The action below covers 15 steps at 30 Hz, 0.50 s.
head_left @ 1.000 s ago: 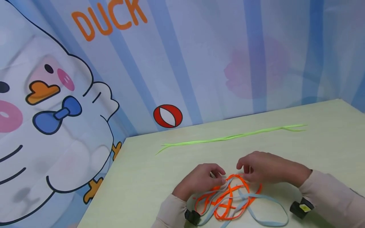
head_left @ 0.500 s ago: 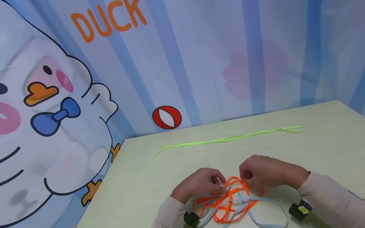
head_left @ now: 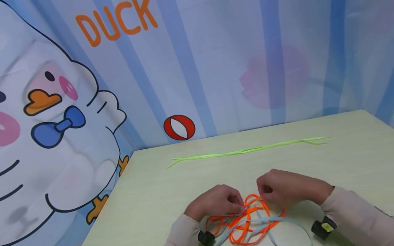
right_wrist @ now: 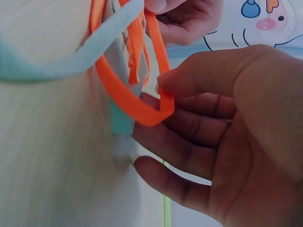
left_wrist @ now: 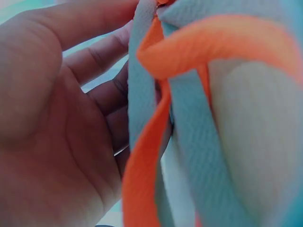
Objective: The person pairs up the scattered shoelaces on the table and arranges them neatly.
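Orange flat shoelace and pale blue flat shoelace lie tangled together in loops at the front of the table. My left hand pinches the tangle at its upper left. In the left wrist view, orange and grey-blue strands hang past the curled fingers, and the pinch itself is mostly cut off at the top edge. On the other side, my right hand pinches an orange loop between thumb and fingers. The right wrist view shows that loop hanging from the thumb tip, with the little finger apart from it.
Behind the hands, bright green laces lie stretched in a long line across the pale table. A blue backdrop with a printed duck rises at the table's back edge. Both wrists carry small black cameras.
The right hand's fingers have drawn together onto the orange loop, and the left fingers have tightened slightly on the strands. The tangle and hands sit a little lower in the head view.
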Each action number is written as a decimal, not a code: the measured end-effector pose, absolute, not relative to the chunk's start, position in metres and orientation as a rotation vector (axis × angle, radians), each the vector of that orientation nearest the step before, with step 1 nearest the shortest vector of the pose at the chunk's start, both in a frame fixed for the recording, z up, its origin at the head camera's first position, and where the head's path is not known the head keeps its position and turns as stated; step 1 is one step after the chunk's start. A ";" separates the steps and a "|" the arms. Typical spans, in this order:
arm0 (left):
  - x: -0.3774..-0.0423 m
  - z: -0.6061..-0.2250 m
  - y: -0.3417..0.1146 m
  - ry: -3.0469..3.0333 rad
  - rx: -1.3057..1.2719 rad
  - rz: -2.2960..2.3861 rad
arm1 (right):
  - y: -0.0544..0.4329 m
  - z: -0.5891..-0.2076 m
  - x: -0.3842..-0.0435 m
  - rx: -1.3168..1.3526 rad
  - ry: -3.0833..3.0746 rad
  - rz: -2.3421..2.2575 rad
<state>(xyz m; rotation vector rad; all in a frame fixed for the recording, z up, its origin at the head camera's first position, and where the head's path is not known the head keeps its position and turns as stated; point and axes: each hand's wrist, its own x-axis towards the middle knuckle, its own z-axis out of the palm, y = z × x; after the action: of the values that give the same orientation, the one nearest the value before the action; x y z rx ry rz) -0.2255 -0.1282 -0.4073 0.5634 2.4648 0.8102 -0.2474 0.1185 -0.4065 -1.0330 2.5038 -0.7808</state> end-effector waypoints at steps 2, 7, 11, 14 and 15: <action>-0.226 -0.408 -0.129 2.459 0.589 0.812 | 0.120 -0.406 -0.248 -1.072 2.477 -0.822; -0.227 -0.409 -0.132 2.427 0.611 0.866 | 0.123 -0.407 -0.251 -1.094 2.418 -0.915; -0.229 -0.410 -0.136 2.391 0.589 0.978 | 0.124 -0.406 -0.253 -1.064 2.371 -1.012; -0.231 -0.410 -0.138 2.370 0.566 1.081 | 0.125 -0.404 -0.255 -1.029 2.360 -1.082; -0.232 -0.411 -0.138 2.368 0.552 1.113 | 0.126 -0.404 -0.255 -1.017 2.363 -1.102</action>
<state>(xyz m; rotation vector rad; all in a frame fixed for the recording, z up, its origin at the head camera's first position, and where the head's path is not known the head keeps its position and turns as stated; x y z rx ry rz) -0.2317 -0.1382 -0.4109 0.5517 2.3682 1.1131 -0.2554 0.1256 -0.4039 -1.0166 2.3629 -1.1017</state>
